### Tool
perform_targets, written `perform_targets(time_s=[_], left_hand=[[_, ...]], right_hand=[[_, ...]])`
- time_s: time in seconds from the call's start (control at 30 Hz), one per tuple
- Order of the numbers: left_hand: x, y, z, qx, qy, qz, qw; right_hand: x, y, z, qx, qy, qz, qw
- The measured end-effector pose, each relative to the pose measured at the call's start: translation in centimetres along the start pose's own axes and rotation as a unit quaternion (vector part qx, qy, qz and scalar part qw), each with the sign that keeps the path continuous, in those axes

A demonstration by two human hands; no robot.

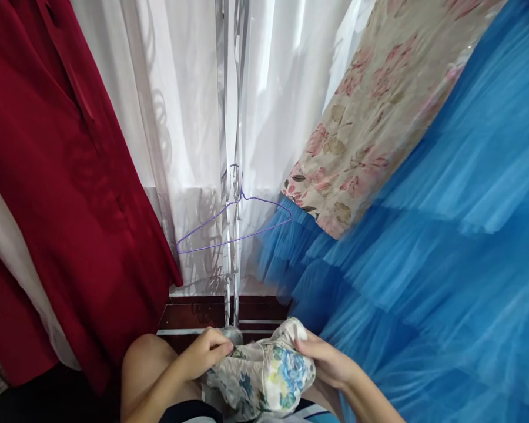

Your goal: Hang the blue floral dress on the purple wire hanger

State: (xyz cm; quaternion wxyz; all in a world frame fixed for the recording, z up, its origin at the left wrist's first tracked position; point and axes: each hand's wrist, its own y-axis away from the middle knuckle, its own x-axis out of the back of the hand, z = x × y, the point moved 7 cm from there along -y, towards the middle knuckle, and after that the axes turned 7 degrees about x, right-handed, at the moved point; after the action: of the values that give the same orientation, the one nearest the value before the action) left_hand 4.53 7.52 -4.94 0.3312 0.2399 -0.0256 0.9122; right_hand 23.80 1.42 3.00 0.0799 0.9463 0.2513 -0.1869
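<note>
From my remote place I see both hands occupied with one gathered white garment with blue flowers (286,376). It lies between the hands and over the lap, bunched rather than flat. The left hand (208,352) pinches its near-left edge between thumb and bent fingers. The right hand (328,358) holds the other end, with the thumb pressed on the cloth; its other fingers are mostly hidden behind, so I cannot tell how they lie.

Beyond the hands, and well apart from them, a purple wire hanger (253,234) hangs at the metal stand (239,117) with no clothing on it. To the right of the right hand falls blue tiered tulle (423,264), and above it a cream cloth with pink flowers (357,147). To the left of the left hand hangs a red cloth (92,205).

I judge that the step in hand is arranging the garment between the hands. For my part, the next move calls for a firm hold at both ends and some care, because such thin, soft fabric could fold or slip easily.
</note>
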Motion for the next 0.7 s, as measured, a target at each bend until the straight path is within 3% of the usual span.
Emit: perform_targets(time_s=[0.07,0.13,0.27,0.37,0.43,0.5,0.57,0.63,0.7], left_hand=[[1.7,0.8,1.4,-0.052,-0.13,0.013,0.99],[3.1,1.7,1.8,-0.057,-0.223,0.024,0.973],[5.9,3.7,0.6,-0.017,-0.255,0.076,0.964],[9.2,5.6,1.0,-0.011,-0.134,0.134,0.982],[11.4,6.7,2.3,-0.012,0.031,0.156,0.987],[13.2,7.9,4.2,-0.018,0.232,0.188,0.954],[13.8,9.0,6.5,-0.03,0.379,0.228,0.896],[12.6,9.8,9.2,-0.045,0.426,0.221,0.876],[10.1,10.1,12.4,-0.057,0.368,0.15,0.916]], right_hand=[[-0.4,0.6,-1.0,0.001,0.069,-0.034,0.997],[-0.2,1.3,-2.3,0.005,0.101,-0.024,0.995],[2.3,2.4,-6.2,0.085,0.157,0.102,0.979],[4.7,1.7,-8.8,0.159,0.316,0.184,0.917],[6.0,0.3,-9.9,0.197,0.419,0.217,0.859],[6.8,-1.5,-10.7,0.255,0.485,0.247,0.799],[6.7,-3.2,-11.3,0.316,0.519,0.272,0.746],[6.2,-5.1,-11.4,0.351,0.515,0.289,0.727],[5.6,-7.1,-11.3,0.369,0.481,0.294,0.739]])
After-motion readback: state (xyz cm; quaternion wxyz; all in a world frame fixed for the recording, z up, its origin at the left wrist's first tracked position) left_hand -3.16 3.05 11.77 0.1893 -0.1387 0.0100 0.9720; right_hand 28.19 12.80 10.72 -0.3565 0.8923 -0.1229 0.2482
